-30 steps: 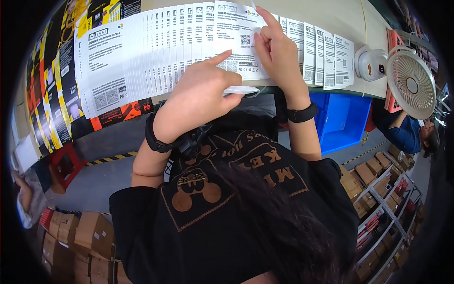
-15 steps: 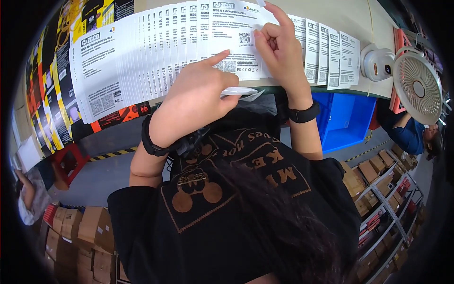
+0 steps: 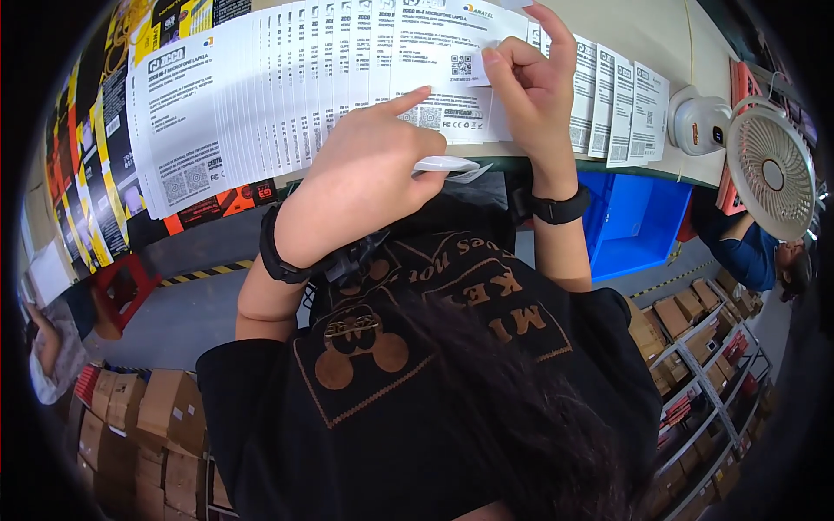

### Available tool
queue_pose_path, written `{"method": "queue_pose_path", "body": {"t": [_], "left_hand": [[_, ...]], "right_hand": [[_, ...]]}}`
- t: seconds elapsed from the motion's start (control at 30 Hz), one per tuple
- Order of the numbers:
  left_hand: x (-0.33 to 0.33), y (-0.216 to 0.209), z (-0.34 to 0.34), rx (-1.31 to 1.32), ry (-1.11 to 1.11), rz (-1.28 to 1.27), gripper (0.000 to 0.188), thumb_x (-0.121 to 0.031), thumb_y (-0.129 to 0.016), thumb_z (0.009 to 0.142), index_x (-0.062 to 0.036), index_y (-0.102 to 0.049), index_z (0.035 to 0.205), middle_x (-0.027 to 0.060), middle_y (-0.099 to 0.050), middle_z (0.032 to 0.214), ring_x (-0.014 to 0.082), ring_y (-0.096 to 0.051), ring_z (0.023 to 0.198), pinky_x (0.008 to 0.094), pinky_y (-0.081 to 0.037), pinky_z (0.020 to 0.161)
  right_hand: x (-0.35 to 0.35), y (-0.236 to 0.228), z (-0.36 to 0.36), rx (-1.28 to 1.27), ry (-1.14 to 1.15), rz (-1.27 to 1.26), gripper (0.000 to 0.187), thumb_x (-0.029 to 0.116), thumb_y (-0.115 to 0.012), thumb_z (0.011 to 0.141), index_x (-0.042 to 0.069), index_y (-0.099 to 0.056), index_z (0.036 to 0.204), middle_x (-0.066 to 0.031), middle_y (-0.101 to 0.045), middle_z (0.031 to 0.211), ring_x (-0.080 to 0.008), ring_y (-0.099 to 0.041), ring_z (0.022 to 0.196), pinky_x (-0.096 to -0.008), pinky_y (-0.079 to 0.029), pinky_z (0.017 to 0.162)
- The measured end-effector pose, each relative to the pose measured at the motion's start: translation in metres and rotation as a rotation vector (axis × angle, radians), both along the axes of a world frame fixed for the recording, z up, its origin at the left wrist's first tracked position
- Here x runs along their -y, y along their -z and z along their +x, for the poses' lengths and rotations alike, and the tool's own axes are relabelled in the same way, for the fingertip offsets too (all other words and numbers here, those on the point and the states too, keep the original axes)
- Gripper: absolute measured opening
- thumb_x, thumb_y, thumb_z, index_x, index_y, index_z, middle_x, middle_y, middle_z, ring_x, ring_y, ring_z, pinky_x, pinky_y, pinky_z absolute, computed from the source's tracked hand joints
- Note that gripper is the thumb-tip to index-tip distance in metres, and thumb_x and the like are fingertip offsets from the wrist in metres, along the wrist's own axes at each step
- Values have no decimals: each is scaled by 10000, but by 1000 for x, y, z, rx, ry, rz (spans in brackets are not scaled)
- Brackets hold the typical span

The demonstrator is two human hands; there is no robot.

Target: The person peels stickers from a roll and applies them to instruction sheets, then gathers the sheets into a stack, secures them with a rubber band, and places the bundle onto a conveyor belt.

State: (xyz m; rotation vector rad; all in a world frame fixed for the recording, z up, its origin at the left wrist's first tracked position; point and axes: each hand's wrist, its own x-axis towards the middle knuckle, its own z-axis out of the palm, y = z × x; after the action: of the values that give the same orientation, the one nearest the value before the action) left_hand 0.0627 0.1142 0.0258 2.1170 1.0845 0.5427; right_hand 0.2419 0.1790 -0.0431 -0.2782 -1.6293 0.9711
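A long overlapping row of white printed cards (image 3: pixel 261 87) lies fanned across the table (image 3: pixel 643 35). My left hand (image 3: pixel 365 174) rests on the front card, index finger pointing at its lower print, with a strip of white backing paper (image 3: pixel 447 164) tucked under the fingers. My right hand (image 3: pixel 526 74) is pinched on a small white sticker (image 3: pixel 495 48) at the top card's upper right corner. Both wrists wear black bands.
Black, yellow and orange printed cards (image 3: pixel 95 174) lie at the table's left end. A small white fan (image 3: pixel 769 169) and a white device (image 3: pixel 699 126) stand at right. A blue bin (image 3: pixel 638 217) sits below the table. Cardboard boxes (image 3: pixel 139 417) and shelves (image 3: pixel 704 365) lie lower. Another person (image 3: pixel 756 252) sits right.
My right hand has lifted slightly and closed its fingers on the sticker at the card's corner. My left hand stays pressed on the card.
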Motion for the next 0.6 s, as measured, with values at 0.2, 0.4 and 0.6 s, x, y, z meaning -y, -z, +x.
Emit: {"method": "queue_pose_path", "body": {"t": [0.2,0.4,0.6], "left_hand": [[1,0,-1,1,-12,-18,103,-113,-601,673,-14,-613,645,153,-544,547,305,-578,937,362,-465,797],[2,3,-1,15,-25,-10,97,-111,-600,670,-18,-612,644,157,-543,551,306,-577,935,359,-463,800],[1,2,0,20,-21,-6,95,-111,-602,670,-22,-615,640,150,-539,535,297,-586,919,359,-471,790]], "right_hand": [[26,-42,-5,295,258,-659,550,-14,-459,855,1,-147,1309,-14,-494,683,-56,-446,609,-185,-368,601],[27,-43,-8,276,288,-660,560,-9,-462,858,-1,-138,1314,-9,-489,666,-53,-446,609,-183,-365,599],[2,9,-8,-211,-24,-51,566,-21,-462,854,-5,-135,1315,-9,-487,656,-49,-440,597,-178,-356,591]]}}
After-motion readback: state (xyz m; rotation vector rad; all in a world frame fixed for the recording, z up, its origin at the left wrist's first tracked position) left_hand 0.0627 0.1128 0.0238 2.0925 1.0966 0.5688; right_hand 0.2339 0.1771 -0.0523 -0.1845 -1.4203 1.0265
